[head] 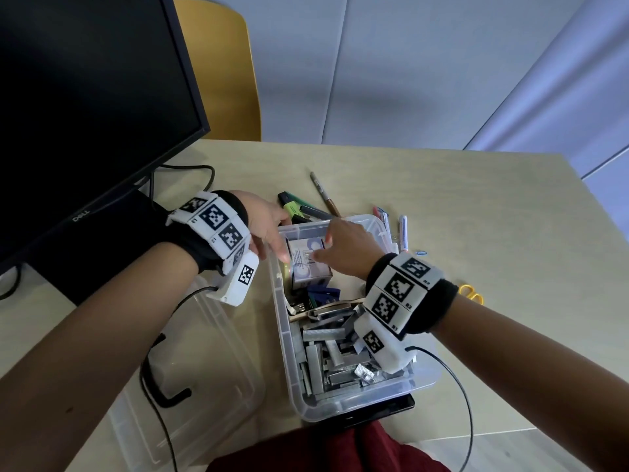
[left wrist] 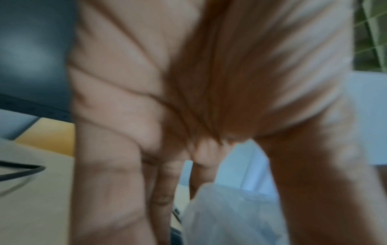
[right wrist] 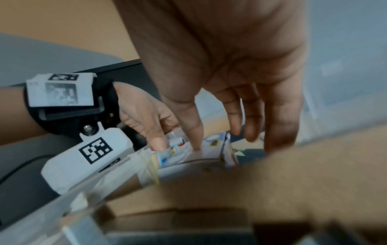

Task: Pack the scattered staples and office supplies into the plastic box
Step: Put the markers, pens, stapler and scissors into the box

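Now both hands' straight fingers [right wrist: 194, 132] seemingly touch 1 small carton [head: 308, 264] — inside the plastic box [head: 284, 321].

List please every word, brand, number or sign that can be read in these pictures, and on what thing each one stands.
"DELL": on the lower frame of the black monitor, seen tilted.
Small codes beside the square black-and-white markers on the left wristband and the right wristband: too small to read.
Print and barcode on the small cardboard box in the plastic box: too blurred to read.

Staples [head: 337, 352] fill the plastic box's [head: 284, 338] near end, a small carton [head: 308, 264] behind them, pens [head: 391, 226] beyond.
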